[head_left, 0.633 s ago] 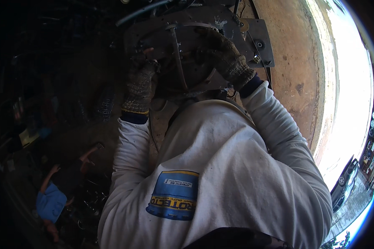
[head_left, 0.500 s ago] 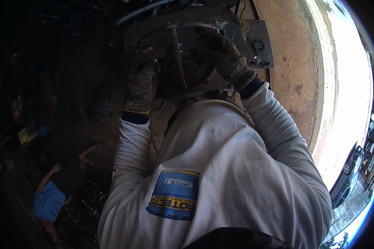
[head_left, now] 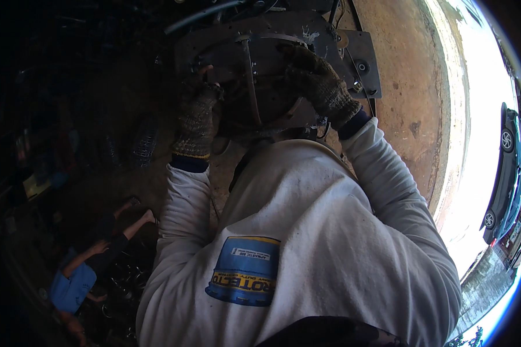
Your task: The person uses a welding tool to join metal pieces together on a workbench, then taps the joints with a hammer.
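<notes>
A dark metal plate, worn and scratched, lies in front of me. On it sits a curved metal rim, with a narrow bent metal strip running across the middle. My left hand, in a grey-brown knitted glove, is at the plate's left edge. Its fingers look curled, with one bare fingertip showing; whatever they grip is lost in shadow. Over the right part of the rim is my right hand, gloved alike. Its fingers reach leftward, apart from the thumb, and I see nothing held between them.
A smaller plate with a round fitting juts out at the right, beside a dark cable. Coil springs stand in shadow at the left. Another person in a blue shirt is at the lower left. A car is outside at the right.
My right hand has shifted slightly down and right; my left hand stays nearly in place. The other person's legs and arm have moved. The car outside has moved upward in the picture.
</notes>
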Demonstrator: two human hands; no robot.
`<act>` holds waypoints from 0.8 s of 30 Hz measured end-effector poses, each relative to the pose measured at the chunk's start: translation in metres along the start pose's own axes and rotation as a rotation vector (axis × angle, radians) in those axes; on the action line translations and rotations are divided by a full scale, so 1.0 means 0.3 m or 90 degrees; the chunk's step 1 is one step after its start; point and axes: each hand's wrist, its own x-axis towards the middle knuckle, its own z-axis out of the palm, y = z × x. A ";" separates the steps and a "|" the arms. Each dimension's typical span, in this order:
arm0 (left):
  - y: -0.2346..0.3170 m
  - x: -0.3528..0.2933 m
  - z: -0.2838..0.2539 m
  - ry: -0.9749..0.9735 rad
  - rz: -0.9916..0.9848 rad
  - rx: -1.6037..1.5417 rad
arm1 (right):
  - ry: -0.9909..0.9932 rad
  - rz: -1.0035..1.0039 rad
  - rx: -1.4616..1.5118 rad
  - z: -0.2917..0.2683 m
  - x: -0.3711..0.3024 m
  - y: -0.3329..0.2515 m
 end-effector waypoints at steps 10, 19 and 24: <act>-0.013 -0.004 0.005 0.009 -0.028 -0.095 | -0.003 -0.016 -0.014 -0.015 -0.004 0.016; -0.011 0.003 -0.015 -0.049 -0.024 -0.039 | 0.017 -0.052 -0.056 -0.013 -0.002 0.025; -0.008 -0.004 0.011 -0.018 0.006 -0.060 | 0.008 -0.053 -0.085 -0.014 -0.002 0.019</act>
